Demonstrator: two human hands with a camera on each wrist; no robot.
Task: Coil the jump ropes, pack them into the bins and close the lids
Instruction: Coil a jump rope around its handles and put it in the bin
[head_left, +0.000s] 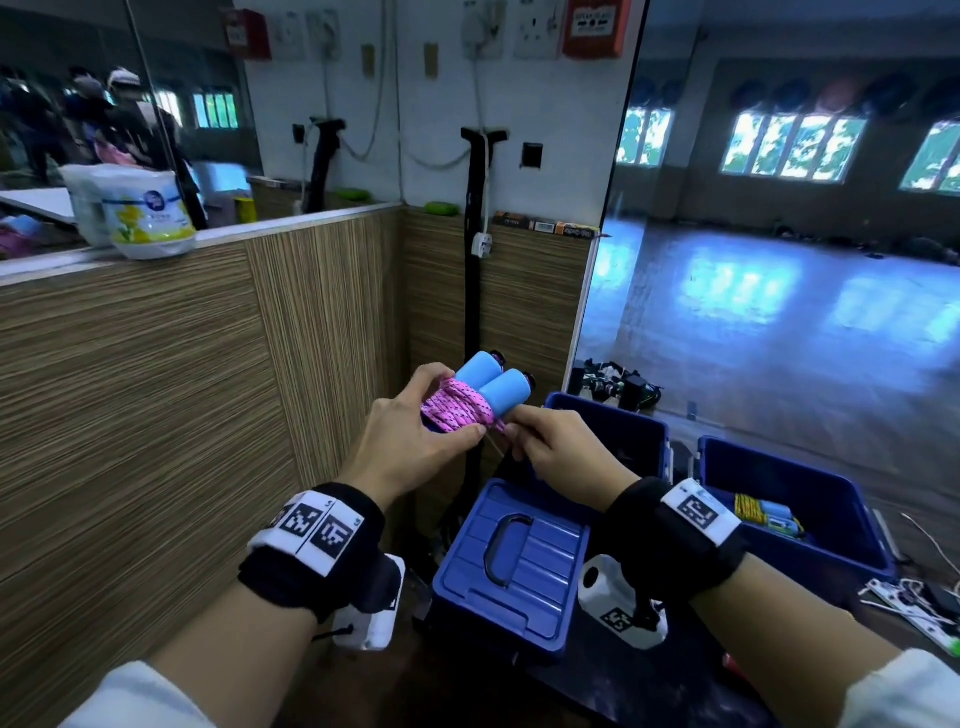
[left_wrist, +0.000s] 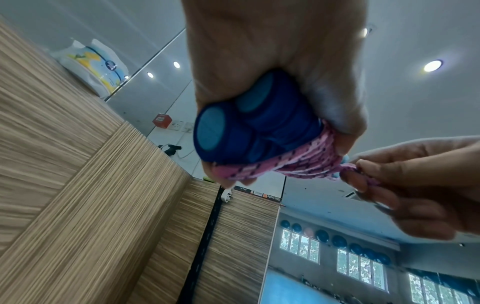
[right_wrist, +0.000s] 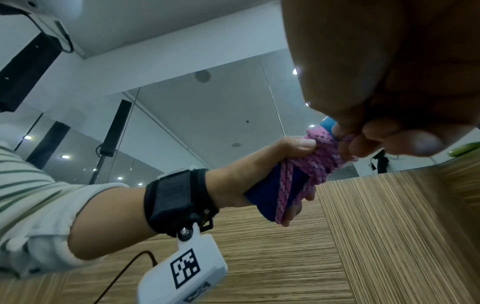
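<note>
Below, my ribbed blue plastic bins (head_left: 802, 499) sit open; my left hand (head_left: 410, 447) clasps the pink braided jump rope (head_left: 457, 410) wound around its cylindrical foam handles (head_left: 491, 379), while my right hand (head_left: 561, 447) pinches its loose end.

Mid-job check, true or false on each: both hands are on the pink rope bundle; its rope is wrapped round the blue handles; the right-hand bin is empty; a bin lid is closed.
1. Both hands are on it. True: left hand grips the pink rope bundle with two blue foam handles; right hand pinches its rope end.
2. True.
3. False: the open blue plastic bin holds a yellow-roped bundle.
4. False: the blue lid stands open.
</note>
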